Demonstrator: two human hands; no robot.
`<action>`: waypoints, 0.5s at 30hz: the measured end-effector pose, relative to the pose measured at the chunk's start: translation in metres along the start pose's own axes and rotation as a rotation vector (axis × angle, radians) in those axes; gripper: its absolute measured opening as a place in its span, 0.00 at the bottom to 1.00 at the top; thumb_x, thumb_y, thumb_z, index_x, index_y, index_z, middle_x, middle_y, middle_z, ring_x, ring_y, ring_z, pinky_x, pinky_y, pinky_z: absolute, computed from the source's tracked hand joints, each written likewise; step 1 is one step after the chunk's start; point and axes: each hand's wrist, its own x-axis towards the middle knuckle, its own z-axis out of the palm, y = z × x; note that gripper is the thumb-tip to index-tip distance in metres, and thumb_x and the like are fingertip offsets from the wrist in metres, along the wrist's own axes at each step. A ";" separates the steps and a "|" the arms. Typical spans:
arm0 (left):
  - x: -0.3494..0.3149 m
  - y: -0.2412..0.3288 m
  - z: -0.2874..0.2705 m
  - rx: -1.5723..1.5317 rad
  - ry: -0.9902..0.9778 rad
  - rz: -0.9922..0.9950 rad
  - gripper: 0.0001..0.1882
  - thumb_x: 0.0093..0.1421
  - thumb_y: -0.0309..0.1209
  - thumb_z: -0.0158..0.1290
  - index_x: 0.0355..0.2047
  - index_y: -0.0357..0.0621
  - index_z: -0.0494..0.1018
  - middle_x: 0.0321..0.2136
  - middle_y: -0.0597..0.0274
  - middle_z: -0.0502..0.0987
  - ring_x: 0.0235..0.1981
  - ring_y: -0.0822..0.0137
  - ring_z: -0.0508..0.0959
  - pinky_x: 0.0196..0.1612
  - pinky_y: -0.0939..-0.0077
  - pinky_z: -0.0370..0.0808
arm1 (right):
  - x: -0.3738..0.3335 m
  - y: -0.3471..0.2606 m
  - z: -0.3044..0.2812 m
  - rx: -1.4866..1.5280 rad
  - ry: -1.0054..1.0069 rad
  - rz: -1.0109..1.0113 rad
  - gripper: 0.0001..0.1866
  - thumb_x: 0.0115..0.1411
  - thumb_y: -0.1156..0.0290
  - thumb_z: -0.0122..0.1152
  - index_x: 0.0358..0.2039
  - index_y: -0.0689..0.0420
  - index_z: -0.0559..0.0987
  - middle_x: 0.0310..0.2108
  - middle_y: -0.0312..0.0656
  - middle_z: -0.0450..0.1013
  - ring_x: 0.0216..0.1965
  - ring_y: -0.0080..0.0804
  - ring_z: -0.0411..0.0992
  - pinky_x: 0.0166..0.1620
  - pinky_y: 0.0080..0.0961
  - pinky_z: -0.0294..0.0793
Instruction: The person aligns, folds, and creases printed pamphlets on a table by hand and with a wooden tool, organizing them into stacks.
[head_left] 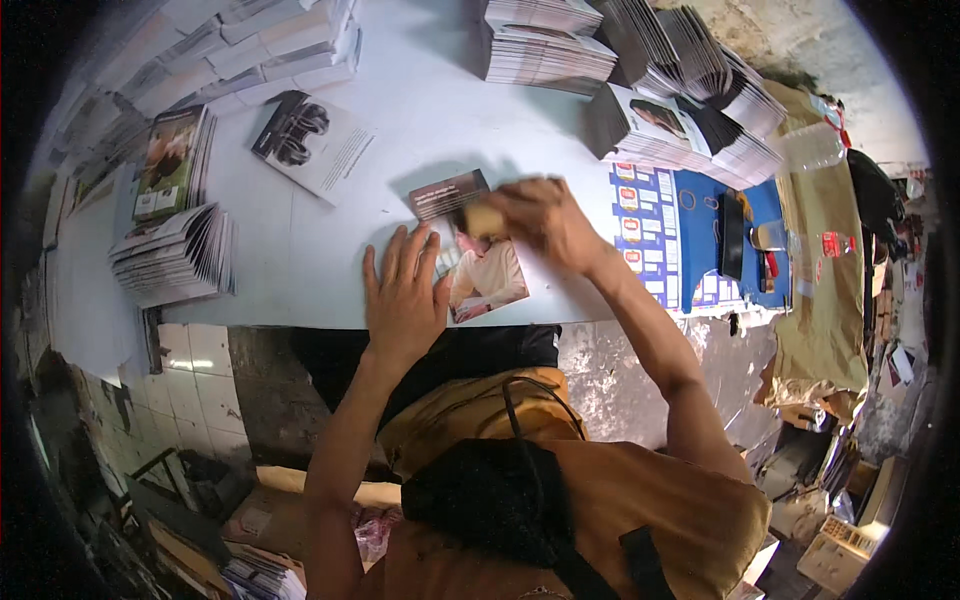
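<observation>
A printed leaflet with a photo of a person in a pale top lies near the table's front edge. Its far end shows a dark brown panel with light lettering. My left hand rests flat with fingers spread, the fingertips at the leaflet's left side. Over the leaflet's middle, my right hand is closed around a small tan block, pressed to or just above the paper. Motion blurs the right fingers, and the block's exact kind cannot be made out.
A white booklet lies beyond my left hand. Booklet stacks stand at the left, far left and far right. On the right, a blue mat bears a black phone-like object and a plastic cup.
</observation>
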 end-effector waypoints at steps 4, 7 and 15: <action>-0.001 -0.001 -0.003 0.016 0.007 -0.010 0.28 0.66 0.38 0.48 0.63 0.39 0.62 0.66 0.57 0.59 0.69 0.52 0.56 0.69 0.39 0.46 | 0.055 0.032 0.012 -0.078 0.131 0.012 0.27 0.60 0.63 0.59 0.61 0.46 0.73 0.54 0.46 0.73 0.55 0.46 0.69 0.57 0.47 0.61; -0.003 0.000 -0.003 -0.021 0.014 -0.049 0.28 0.66 0.37 0.49 0.63 0.39 0.62 0.66 0.56 0.59 0.69 0.52 0.56 0.70 0.39 0.45 | 0.049 0.035 0.011 0.005 0.085 -0.017 0.26 0.58 0.65 0.63 0.59 0.47 0.76 0.54 0.44 0.74 0.56 0.44 0.69 0.58 0.47 0.61; 0.012 0.008 -0.018 0.002 -0.145 -0.083 0.31 0.60 0.36 0.54 0.62 0.41 0.63 0.65 0.54 0.58 0.68 0.49 0.55 0.66 0.33 0.50 | -0.077 -0.038 -0.033 0.121 -0.322 0.075 0.27 0.54 0.64 0.69 0.56 0.40 0.78 0.54 0.35 0.74 0.57 0.37 0.69 0.59 0.47 0.59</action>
